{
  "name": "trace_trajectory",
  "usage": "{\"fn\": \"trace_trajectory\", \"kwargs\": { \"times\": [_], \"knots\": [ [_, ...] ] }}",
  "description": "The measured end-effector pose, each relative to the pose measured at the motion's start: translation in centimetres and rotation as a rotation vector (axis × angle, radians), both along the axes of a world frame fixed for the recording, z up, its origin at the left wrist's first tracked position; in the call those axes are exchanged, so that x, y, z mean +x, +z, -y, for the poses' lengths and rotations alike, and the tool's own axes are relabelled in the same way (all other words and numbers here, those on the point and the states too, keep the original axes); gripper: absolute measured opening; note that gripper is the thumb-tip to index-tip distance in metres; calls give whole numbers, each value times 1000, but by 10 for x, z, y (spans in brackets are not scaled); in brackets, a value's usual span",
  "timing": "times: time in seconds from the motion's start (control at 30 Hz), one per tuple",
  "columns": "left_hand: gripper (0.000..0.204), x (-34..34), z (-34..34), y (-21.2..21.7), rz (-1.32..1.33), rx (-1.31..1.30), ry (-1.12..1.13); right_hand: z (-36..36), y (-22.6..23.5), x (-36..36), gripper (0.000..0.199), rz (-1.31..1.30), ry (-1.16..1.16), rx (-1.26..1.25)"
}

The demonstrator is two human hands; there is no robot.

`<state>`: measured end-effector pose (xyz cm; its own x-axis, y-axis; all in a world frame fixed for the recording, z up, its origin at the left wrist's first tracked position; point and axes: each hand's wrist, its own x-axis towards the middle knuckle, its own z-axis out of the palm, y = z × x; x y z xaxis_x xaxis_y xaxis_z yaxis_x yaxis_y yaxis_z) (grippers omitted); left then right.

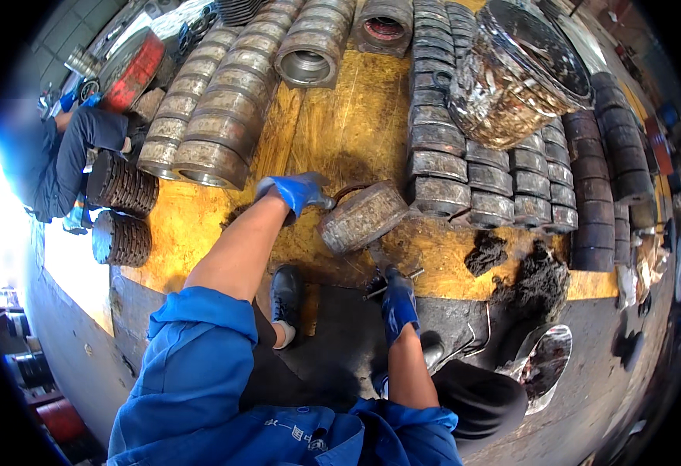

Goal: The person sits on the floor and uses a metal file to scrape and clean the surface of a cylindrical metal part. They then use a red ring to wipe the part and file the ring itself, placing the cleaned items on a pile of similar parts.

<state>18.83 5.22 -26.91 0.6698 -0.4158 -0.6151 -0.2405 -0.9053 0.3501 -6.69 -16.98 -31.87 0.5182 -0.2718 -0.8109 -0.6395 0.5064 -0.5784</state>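
A worn, rust-stained metal ring (364,217) lies tilted on the yellow board in front of me. My left hand (292,193), in a blue glove, is at the ring's far left edge with its fingers bent toward the rim. Whether they grip the rim is hard to make out. Nearer to me, my right hand (399,307), also gloved in blue, is closed around a dark metal tool with a thin crossbar (415,273). The tool's upper end reaches toward the ring's near right side; its tip is not distinct.
Long rows of metal rings (220,116) stand at the far left, with more stacked rings (441,175) at right. A grimy bucket (511,78) rests on those. Dark greasy clumps (542,279) and a plastic bag (548,361) lie right. Another person (53,155) sits at left.
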Motion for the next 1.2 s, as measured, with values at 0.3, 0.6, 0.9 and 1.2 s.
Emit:
{"fn": "trace_trajectory", "kwargs": {
  "times": [0.3,0.6,0.9,1.2],
  "knots": [
    [39,13,38,-4,-57,278,-191,-1,23,6,37,-81,49,-92],
    [24,2,35,-5,19,97,-36,6,45,-6,47,99,186,-153],
    [42,-6,-50,152,220,-299,413,31,88,-61,47,176,236,-269],
    [38,-103,-28,251,-430,-1564,776,63,108,-52,28,695,-224,-27]
  ]
}}
